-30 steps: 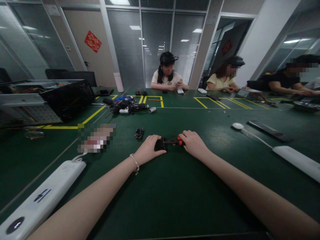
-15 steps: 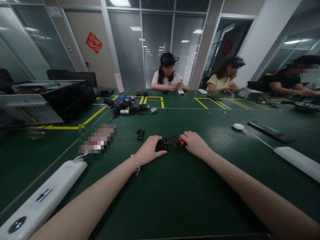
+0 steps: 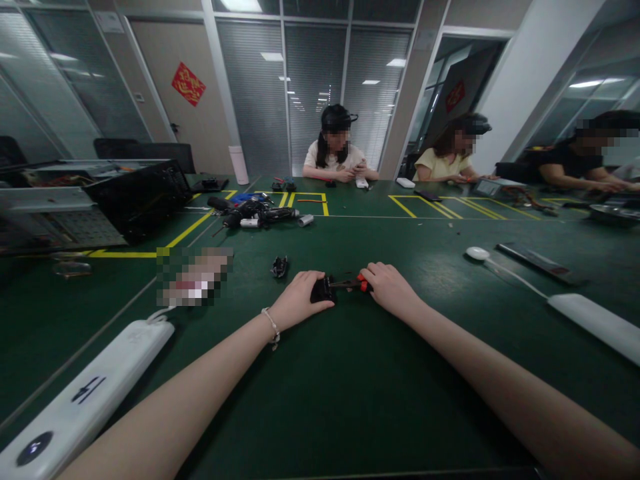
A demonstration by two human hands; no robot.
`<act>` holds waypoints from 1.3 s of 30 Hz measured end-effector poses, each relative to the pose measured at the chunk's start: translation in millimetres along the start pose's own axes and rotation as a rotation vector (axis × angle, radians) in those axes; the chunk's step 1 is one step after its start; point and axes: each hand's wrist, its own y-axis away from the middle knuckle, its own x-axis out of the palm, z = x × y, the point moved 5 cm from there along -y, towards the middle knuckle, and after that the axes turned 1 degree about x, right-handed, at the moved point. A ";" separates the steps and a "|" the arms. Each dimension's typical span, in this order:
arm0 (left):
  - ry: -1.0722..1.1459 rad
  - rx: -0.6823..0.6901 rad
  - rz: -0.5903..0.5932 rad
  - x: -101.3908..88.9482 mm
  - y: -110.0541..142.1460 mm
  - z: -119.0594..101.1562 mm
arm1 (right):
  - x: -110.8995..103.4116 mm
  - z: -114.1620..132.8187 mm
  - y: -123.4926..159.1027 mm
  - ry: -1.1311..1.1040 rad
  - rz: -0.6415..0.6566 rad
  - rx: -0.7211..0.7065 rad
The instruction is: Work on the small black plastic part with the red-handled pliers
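Observation:
My left hand [image 3: 301,293] is closed around a small black part [image 3: 323,289] and steadies it on the green table. What exactly this part is, I cannot make out. Red-handled pliers [image 3: 347,284] are gripped in my right hand [image 3: 389,285], with most of the handles hidden by the fingers. Their narrow jaws point left and meet the right side of the black part. Just beyond my left hand lies a small dark piece with an uneven surface [image 3: 280,267], apart from both hands.
A white power strip [image 3: 95,393] lies at the left, near a blurred-out object. Behind stand an opened computer case [image 3: 100,207] and a heap of black tools [image 3: 255,213]. At the right are a white mouse [image 3: 477,253] and another white strip [image 3: 595,323]. Several people sit across the table.

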 end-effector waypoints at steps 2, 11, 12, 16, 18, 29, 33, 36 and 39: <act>-0.001 -0.001 0.004 -0.2 0.2 -0.5 | 0.3 -0.1 -0.1 -0.008 0.005 -0.002; -0.029 0.008 -0.023 -0.6 1.6 -2.3 | 3.6 -2.4 -0.3 -0.028 -0.006 -0.035; -0.029 0.007 -0.022 -0.6 1.5 -2.3 | 3.6 -2.5 -0.2 -0.033 -0.008 -0.038; -0.030 0.009 -0.012 -0.5 1.0 -2.1 | 2.3 -2.1 0.1 -0.036 -0.010 -0.043; -0.025 0.010 -0.010 -0.5 0.9 -2.0 | 1.1 -1.4 0.0 -0.032 -0.008 -0.040; 0.000 -0.012 0.013 -1.6 0.9 -2.6 | 2.6 -0.8 -0.5 -0.016 0.008 -0.015; -0.010 0.003 0.007 -1.2 1.1 -2.0 | 1.2 -0.5 -0.2 -0.030 0.003 -0.035; -0.021 0.015 -0.003 -0.7 1.2 -1.9 | 0.5 -0.4 -0.3 -0.030 -0.005 -0.047; -0.027 0.015 -0.011 -0.6 1.0 -2.4 | 0.7 -0.4 -0.5 -0.020 -0.004 -0.046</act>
